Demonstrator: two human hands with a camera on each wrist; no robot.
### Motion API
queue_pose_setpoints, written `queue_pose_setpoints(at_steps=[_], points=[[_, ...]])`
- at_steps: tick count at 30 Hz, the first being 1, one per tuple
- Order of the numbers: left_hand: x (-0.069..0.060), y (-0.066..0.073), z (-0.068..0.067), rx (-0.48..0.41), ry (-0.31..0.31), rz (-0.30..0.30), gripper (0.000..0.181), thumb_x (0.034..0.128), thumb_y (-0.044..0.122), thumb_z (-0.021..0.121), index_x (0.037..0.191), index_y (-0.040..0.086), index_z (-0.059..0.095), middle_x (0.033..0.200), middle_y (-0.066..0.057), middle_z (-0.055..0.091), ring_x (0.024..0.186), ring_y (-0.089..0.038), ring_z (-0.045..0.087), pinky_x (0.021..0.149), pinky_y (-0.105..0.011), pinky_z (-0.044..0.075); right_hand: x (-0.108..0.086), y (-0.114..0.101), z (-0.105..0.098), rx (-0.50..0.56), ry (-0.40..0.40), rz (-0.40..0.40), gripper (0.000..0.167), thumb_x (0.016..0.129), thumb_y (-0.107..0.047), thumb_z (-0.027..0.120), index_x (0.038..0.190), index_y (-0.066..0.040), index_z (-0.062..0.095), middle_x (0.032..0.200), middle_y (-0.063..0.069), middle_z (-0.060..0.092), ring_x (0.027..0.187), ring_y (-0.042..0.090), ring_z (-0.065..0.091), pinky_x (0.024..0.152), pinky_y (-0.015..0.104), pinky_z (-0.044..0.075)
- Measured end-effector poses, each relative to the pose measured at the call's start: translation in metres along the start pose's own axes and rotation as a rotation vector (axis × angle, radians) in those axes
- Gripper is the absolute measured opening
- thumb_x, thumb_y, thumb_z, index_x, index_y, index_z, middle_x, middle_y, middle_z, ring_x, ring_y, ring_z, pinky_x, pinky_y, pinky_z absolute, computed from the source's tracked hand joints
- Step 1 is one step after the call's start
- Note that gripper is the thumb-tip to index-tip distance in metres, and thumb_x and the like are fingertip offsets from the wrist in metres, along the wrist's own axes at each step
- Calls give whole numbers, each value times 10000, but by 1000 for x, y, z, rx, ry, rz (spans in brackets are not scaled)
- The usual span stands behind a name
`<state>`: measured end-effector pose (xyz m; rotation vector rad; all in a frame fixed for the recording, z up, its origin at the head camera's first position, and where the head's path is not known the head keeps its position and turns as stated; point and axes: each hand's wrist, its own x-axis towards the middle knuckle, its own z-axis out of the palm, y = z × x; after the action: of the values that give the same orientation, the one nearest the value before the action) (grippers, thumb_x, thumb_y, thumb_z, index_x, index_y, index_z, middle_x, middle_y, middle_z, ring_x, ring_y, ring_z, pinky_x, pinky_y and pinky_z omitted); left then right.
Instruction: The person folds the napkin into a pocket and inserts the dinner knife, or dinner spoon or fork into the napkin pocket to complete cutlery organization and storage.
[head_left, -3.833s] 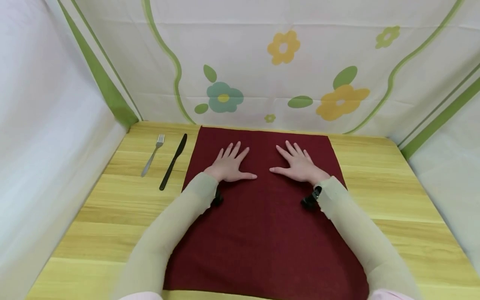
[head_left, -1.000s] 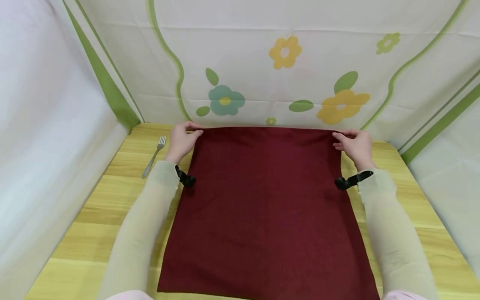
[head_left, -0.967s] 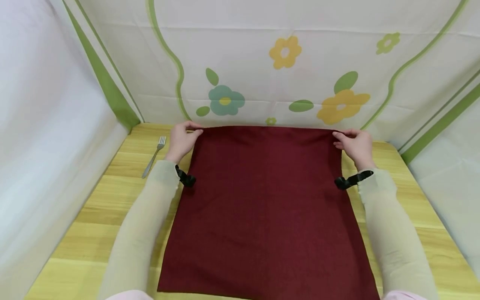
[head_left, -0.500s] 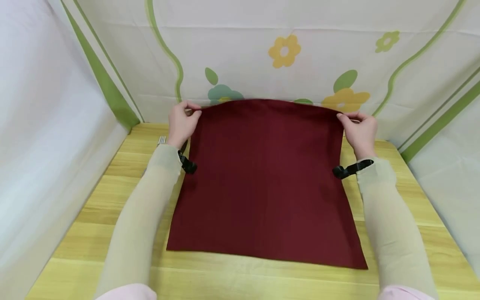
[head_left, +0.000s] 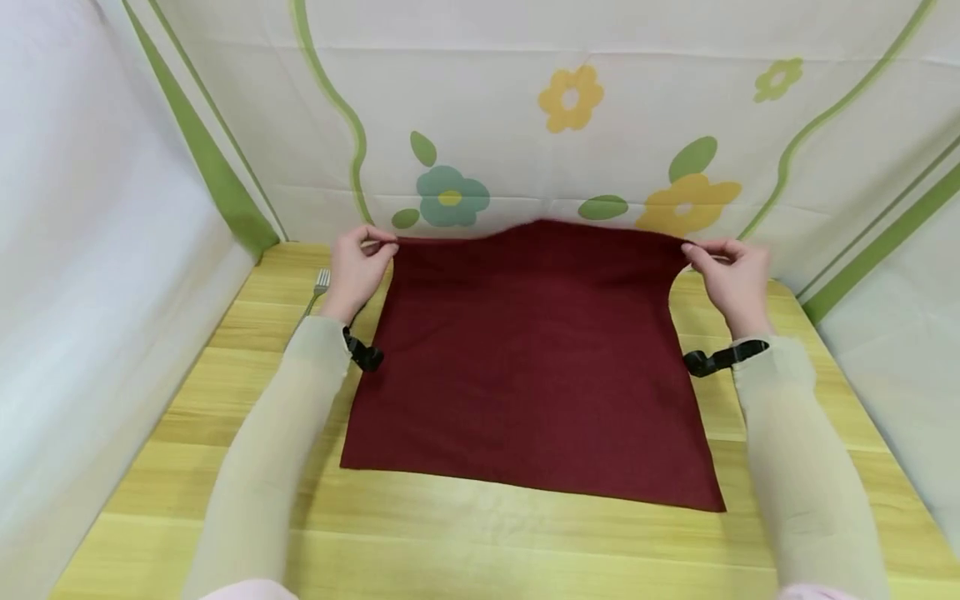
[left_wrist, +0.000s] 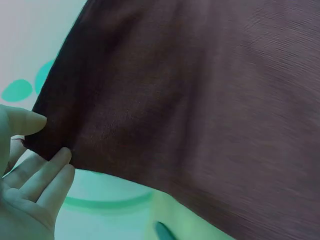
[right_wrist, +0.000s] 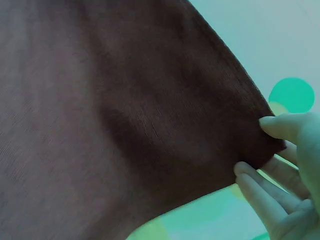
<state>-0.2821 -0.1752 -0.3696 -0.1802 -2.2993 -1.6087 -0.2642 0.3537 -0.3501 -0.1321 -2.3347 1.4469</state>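
At the near side of the wooden table [head_left: 517, 546], bare wood showed in front of the dark red cloth [head_left: 525, 358]. The cloth was spread out between the left sleeve [head_left: 251, 467] and the right sleeve [head_left: 810, 467]. Its near edge ran crooked, with the right end closer to the person, so I thought a small, soft tug would help make it straight. The fork [head_left: 322, 287] peeked out beside the left sleeve, which hid part of its handle, so that arm seemed to need care not to bump it. Farther off, the left hand [head_left: 358, 267] pinched one far corner between thumb and fingers, and the right hand [head_left: 737, 275] pinched the other far corner the same way. Between them, the far edge made a hump. Keeping both corners just as high and pulling them gently apart looked best to me. Behind it all hung the flowery curtain [head_left: 480, 100], so close that I guessed the cloth could rub it.
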Motion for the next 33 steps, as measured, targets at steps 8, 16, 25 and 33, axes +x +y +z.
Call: queue_pose_setpoints(at_steps=[8,16,25,33], points=[[-28,-18,-12,47,-33,-19,150,967,121,719,1061,8,746,1106,-109,711,1066,-224,698,909,-297,542,-27,23,-17,-188,-111,-34,400,918,-371,778,1100,-14,779,834,-158,722,749,1,665,580,182,456],[-52,-17,-35,159,-143,-16,180,978,231,726,1106,111,769,1099,-25,725,1007,-158,678,884,-330,531,-53,25,-29,-298,-177,-73,390,905,-402,788,1078,-52,796,877,-190,728,790,15,620,600,188,444],[-84,-17,-54,232,-205,-26,131,958,259,754,1056,180,791,1066,7,733,1001,-157,648,717,-279,487,-83,33,-37,-313,-252,-129,248,887,-289,830,1003,-71,817,902,-32,769,795,-45,649,633,137,476],[-110,-20,-63,277,-282,-4,49,918,208,800,965,194,798,993,38,743,1000,-208,675,786,-349,519,-112,40,-46,-340,-317,-139,145,877,-209,841,958,-91,818,900,13,768,763,-22,679,625,143,505]])
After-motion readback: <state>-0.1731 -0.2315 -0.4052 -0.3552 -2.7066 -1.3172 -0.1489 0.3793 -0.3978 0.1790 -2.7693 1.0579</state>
